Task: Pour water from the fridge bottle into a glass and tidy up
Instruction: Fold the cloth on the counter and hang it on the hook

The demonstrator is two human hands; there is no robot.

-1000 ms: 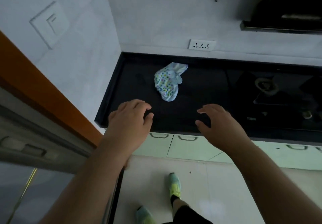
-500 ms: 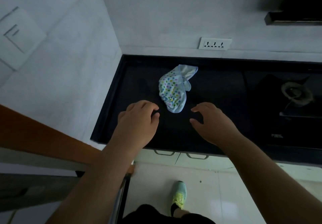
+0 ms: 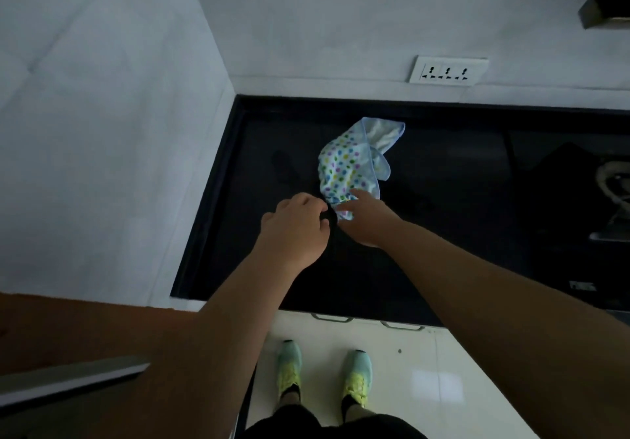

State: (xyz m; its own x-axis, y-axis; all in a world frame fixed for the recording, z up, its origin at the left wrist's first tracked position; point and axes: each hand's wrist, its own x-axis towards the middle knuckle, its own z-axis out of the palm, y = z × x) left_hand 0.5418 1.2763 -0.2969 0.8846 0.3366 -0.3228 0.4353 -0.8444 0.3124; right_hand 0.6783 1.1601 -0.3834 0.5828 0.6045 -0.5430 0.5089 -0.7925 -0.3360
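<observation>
Setting: dim kitchen corner, pale tiled walls meeting above a black surface (image 3: 272,268).
Cloth: a dotted blue cloth (image 3: 344,165) is seen crumpled on the surface, toward the wall; it serves as the landmark below.
Bottle and glass: neither is in view, so their places cannot be told.
Right hand: the right hand (image 3: 366,220) is laid at the near end of the cloth, fingers stretched out and spread, tips touching the fabric; nothing is gripped.
Left hand: the left hand (image 3: 295,230) is held just left of the cloth's near end, fingers curled under; whether the cloth's edge is pinched cannot be told, as the fingertips are hidden.
Socket: a white triple socket (image 3: 446,71) is set on the wall beyond and right of the cloth.
Stove: a burner (image 3: 613,182) is partly seen well to the right of the cloth.
Floor: green-yellow shoes (image 3: 289,367) are seen on pale tiles, below the surface's near edge.
Step in hand: judged to be the tidy-up part, with the cloth being reached for wiping.
Next move: a firm gather of the loose fabric into one hand would be called for, since the thin cloth is likely to slide on the glossy top.
</observation>
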